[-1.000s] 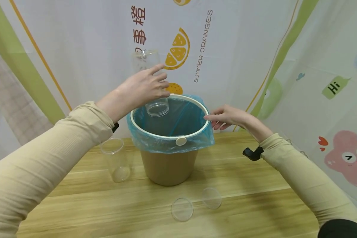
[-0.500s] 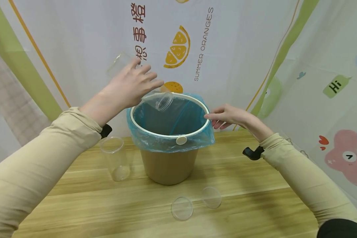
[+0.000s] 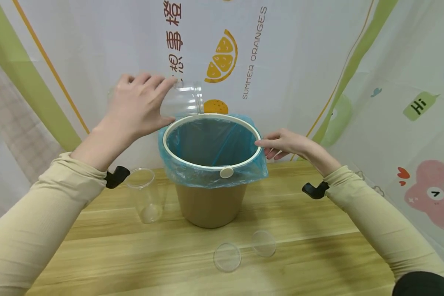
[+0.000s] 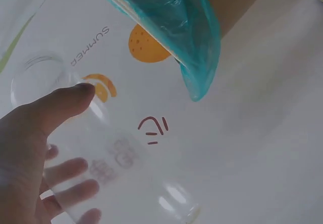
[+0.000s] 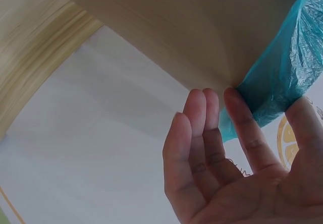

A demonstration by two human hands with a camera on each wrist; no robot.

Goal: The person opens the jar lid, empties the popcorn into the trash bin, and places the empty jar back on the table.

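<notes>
My left hand [image 3: 137, 105] grips a clear plastic cup [image 3: 183, 99] on its side, its ringed end toward the right. The cup is beside and slightly above the back left rim of a brown bin [image 3: 211, 205] lined with a blue bag [image 3: 192, 176]. In the left wrist view my thumb and fingers lie around the see-through cup [image 4: 116, 148]. My right hand [image 3: 283, 143] pinches the bin's pale rim and the bag between thumb and index finger on the right side. Its other fingers stay off the bin, as the right wrist view of the hand [image 5: 237, 178] shows.
A second clear cup [image 3: 146, 199] stands upright on the wooden table [image 3: 133, 263], left of the bin. Two clear round lids [image 3: 227, 257] lie in front of it. A printed white curtain [image 3: 288, 61] hangs close behind.
My left hand has drawn the cup left from over the bin's opening and tipped it from upright to lying sideways. My right hand has kept its place on the rim.
</notes>
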